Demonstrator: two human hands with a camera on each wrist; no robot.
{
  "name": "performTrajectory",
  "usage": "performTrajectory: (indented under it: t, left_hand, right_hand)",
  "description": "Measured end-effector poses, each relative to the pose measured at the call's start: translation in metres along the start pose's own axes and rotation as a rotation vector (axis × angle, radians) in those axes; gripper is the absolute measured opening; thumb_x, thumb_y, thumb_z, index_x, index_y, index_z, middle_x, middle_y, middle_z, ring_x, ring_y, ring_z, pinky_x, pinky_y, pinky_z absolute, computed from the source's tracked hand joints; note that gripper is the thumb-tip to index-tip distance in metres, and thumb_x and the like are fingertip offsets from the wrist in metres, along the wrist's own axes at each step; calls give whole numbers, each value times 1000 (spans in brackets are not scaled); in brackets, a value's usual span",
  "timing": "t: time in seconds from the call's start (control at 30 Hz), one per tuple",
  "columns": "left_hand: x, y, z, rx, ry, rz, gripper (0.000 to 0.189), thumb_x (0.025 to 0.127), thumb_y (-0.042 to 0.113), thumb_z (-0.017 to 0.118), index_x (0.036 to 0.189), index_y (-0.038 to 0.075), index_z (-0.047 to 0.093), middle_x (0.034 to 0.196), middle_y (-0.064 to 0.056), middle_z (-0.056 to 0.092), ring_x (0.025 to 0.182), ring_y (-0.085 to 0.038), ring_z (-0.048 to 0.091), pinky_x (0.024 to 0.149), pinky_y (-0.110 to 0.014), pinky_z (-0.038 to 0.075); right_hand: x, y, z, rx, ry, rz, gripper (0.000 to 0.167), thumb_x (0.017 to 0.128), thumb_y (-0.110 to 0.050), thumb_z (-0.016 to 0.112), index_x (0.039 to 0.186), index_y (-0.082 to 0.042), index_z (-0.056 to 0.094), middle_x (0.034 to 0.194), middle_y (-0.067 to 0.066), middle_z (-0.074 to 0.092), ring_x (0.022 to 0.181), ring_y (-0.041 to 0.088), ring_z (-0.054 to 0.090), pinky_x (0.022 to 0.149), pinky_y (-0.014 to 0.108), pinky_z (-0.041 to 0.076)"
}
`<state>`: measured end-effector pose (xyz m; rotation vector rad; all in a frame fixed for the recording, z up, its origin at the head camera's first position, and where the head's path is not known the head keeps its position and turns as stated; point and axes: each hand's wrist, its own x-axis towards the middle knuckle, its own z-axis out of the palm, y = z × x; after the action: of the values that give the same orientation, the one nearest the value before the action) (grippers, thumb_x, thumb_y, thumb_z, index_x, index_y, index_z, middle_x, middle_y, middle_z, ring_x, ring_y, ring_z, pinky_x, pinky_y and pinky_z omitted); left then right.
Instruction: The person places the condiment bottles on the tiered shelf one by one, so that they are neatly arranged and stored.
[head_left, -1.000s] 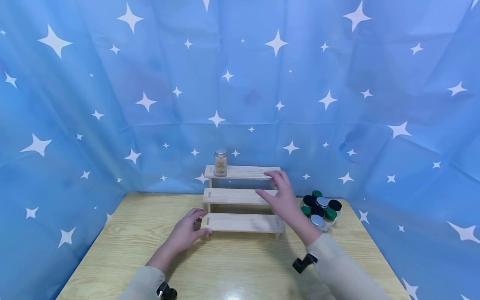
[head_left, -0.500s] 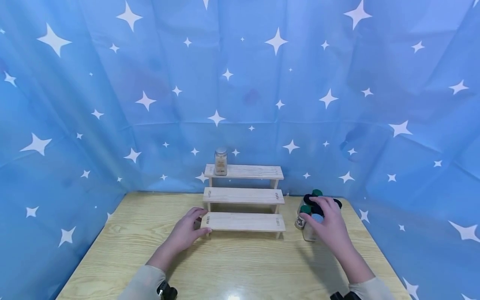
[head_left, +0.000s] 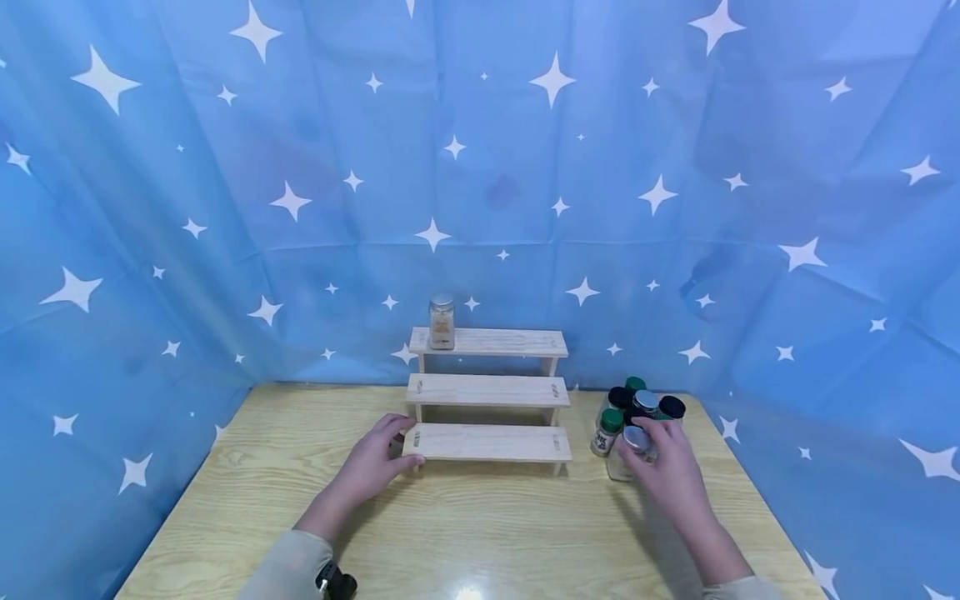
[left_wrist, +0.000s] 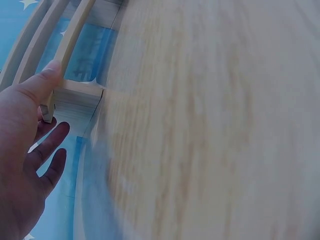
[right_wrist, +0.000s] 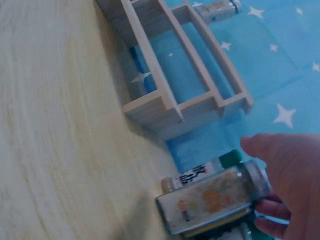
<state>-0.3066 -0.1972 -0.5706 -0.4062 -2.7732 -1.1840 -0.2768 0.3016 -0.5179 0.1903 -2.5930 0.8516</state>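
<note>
The left hand holds the left end of the lowest step of a three-tier wooden shelf rack. In the left wrist view its thumb lies on that step's edge, with the fingers around the end. The right hand is at a silver-lidded glass spice jar, front in a cluster of jars. Its fingers are beside the lid; in the right wrist view the thumb appears a little apart from it. A similar jar stands at the left of the top step.
Several jars with black, green and silver lids stand close together behind the right hand, including a green-capped one touching or near the front jar. A blue star-patterned curtain hangs behind the wooden table.
The right hand has moved from the rack's right end to the jar cluster, then closed in around the front silver lid. The left hand stays on the rack.
</note>
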Motion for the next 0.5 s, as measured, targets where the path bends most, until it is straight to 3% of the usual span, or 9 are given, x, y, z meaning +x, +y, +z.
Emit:
performTrajectory:
  t: [0.13, 0.3, 0.5]
  left_hand:
    - [0, 0, 1, 5, -6, 1, 71, 96, 36, 90, 157, 13, 61, 153, -3, 60, 122, -22, 67, 103, -46, 60]
    - [0, 2, 0, 5, -2, -12, 72, 95, 37, 91, 157, 15, 61, 154, -2, 60, 123, -22, 67, 105, -47, 60]
    - [0, 0, 1, 3, 6, -16, 71, 95, 36, 90, 156, 13, 62, 153, -3, 60, 121, -22, 68, 103, -47, 60]
  right_hand:
    - [-4, 6, 6, -20, -11, 33, 56, 100, -25, 87, 145, 0, 64, 129, 24, 61, 110, 39, 63, 84, 54, 57]
    - [-5, 11, 12, -7, 3, 19, 57, 102, -22, 85, 148, 0, 61, 132, 23, 59, 108, 38, 63, 81, 50, 56]
    - [-9, 16, 16, 36, -16, 32, 62, 98, -10, 85, 153, -1, 57, 141, 24, 54, 118, 43, 62, 91, 60, 58]
